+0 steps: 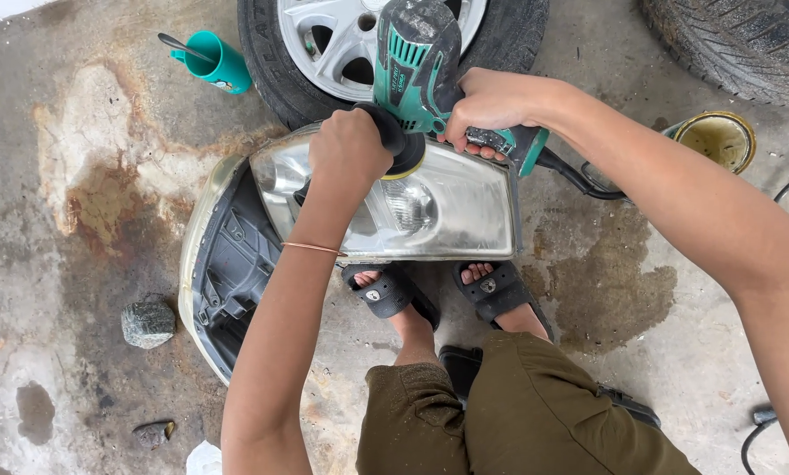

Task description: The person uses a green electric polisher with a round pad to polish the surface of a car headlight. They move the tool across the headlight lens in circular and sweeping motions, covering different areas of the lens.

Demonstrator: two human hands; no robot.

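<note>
Label: one narrow white strip with dark print on the green polisher [416, 62] body, upper centre. Round open tin [716, 139], yellowish inside, on the floor at right.

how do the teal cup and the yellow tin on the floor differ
The teal cup lies tipped on its side beside the wheel, a spoon-like handle sticking out; the yellow tin stands upright, mouth open. The cup is slimmer, the tin wider and grimy inside. Both rest on the concrete floor.
</note>
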